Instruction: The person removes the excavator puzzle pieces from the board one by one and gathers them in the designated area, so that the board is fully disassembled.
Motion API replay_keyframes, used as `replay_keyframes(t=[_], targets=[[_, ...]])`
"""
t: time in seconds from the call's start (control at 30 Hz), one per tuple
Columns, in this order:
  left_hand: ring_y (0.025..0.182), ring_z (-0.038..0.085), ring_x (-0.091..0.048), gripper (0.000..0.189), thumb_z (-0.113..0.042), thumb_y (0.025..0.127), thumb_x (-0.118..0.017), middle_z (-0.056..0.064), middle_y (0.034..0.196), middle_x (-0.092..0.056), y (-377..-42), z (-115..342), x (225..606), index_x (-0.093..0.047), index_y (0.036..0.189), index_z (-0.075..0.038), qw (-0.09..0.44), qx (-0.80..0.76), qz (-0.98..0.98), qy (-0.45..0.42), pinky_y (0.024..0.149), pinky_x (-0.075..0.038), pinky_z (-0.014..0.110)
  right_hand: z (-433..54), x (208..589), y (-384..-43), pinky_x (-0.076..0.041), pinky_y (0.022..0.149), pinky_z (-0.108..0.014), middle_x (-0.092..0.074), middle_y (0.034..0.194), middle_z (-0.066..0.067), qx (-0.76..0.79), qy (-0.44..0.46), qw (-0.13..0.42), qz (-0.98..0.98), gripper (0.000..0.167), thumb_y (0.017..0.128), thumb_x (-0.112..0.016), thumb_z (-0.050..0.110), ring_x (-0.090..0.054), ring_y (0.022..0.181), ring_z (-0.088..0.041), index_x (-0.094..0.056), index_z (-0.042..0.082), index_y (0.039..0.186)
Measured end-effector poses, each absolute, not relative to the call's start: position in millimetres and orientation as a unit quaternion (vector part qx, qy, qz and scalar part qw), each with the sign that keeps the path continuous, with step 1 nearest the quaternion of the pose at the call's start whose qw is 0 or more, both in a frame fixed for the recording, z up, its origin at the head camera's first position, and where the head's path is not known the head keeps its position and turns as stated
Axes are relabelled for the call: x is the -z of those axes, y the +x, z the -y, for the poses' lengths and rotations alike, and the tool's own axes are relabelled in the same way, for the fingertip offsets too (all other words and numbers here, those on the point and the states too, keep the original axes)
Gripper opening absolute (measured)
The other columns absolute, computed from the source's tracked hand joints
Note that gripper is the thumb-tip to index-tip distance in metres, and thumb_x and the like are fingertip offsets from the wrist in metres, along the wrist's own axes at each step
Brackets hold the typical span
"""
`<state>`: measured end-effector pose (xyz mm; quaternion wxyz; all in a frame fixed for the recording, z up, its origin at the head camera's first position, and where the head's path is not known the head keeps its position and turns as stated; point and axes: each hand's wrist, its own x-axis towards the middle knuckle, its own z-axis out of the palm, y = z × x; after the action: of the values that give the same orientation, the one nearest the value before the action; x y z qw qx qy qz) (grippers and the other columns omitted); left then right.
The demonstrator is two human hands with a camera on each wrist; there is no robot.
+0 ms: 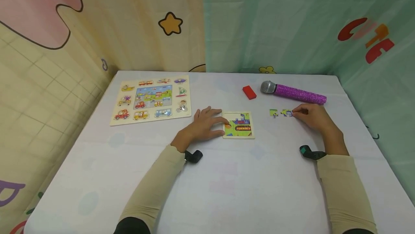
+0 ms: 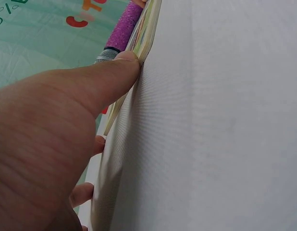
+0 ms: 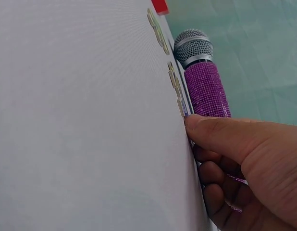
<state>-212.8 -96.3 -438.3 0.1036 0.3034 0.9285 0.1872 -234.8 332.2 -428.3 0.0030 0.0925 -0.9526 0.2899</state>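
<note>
A small square jigsaw puzzle with a train-like vehicle picture lies flat on the table. My left hand rests at its left side, fingers spread. The left index fingertip lies over the picture, and the left thumb touches the frame's edge. To the right of the board are two loose jigsaw pieces, a green one and a green-and-purple one. My right hand pinches the latter's right end between thumb and index finger, with its other fingers curled under. The piece appears edge-on in the right wrist view.
A purple glittery microphone lies behind the right hand. Left of it is a red block. A larger vehicle puzzle board lies at the back left. Printed curtains hang behind the white table.
</note>
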Motion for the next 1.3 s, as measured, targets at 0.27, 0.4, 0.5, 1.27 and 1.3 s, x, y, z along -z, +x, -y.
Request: replay_keyframes(t=[0.27, 0.4, 0.5, 1.27, 1.3], targets=[[0.150, 0.040, -0.012, 0.042, -0.048, 0.097, -0.065, 0.003, 0.162, -0.031, -213, 96, 440, -0.060, 0.138, -0.040, 0.100, -0.186, -0.929, 0.304, 0.114, -0.007, 0.066, -333, 429, -234, -0.045, 0.088, -0.054, -0.072, 0.100, -0.021, -0.294, 0.083, 0.000, 0.952, 0.014, 0.096, -0.070, 0.008, -0.060, 0.098, -0.036, -0.075, -0.002, 0.105], [0.150, 0.040, -0.012, 0.042, -0.048, 0.097, -0.065, 0.003, 0.162, -0.032, -212, 96, 439, -0.060, 0.138, -0.039, 0.102, -0.188, -0.929, 0.302, 0.115, -0.006, 0.065, -333, 428, -233, -0.045, 0.088, -0.053, -0.071, 0.103, -0.022, -0.293, 0.083, -0.008, 0.953, 0.018, 0.098, -0.068, 0.011, -0.060, 0.099, -0.037, -0.074, -0.002, 0.109], [0.150, 0.040, -0.013, 0.042, -0.047, 0.097, -0.065, 0.003, 0.162, -0.031, -212, 96, 439, -0.060, 0.138, -0.039, 0.103, -0.188, -0.929, 0.302, 0.115, -0.006, 0.065, -332, 425, -232, -0.045, 0.088, -0.054, -0.067, 0.107, -0.025, -0.288, 0.080, -0.027, 0.954, 0.023, 0.100, -0.065, 0.014, -0.058, 0.100, -0.038, -0.070, -0.002, 0.117], [0.150, 0.042, -0.013, 0.041, -0.047, 0.098, -0.064, 0.005, 0.162, -0.032, -214, 97, 437, -0.061, 0.138, -0.037, 0.100, -0.185, -0.928, 0.307, 0.114, -0.007, 0.067, -174, 409, -258, -0.044, 0.102, -0.048, -0.058, 0.116, -0.011, -0.210, 0.323, -0.139, 0.912, 0.041, 0.095, -0.055, -0.011, -0.051, 0.115, -0.031, -0.074, 0.014, 0.122], [0.150, 0.042, -0.013, 0.040, -0.047, 0.098, -0.064, 0.005, 0.162, -0.032, -214, 97, 437, -0.061, 0.138, -0.038, 0.100, -0.184, -0.928, 0.307, 0.114, -0.008, 0.067, -173, 409, -259, -0.044, 0.102, -0.048, -0.058, 0.116, -0.011, -0.205, 0.318, -0.142, 0.915, 0.040, 0.095, -0.056, -0.011, -0.052, 0.115, -0.030, -0.074, 0.014, 0.121]])
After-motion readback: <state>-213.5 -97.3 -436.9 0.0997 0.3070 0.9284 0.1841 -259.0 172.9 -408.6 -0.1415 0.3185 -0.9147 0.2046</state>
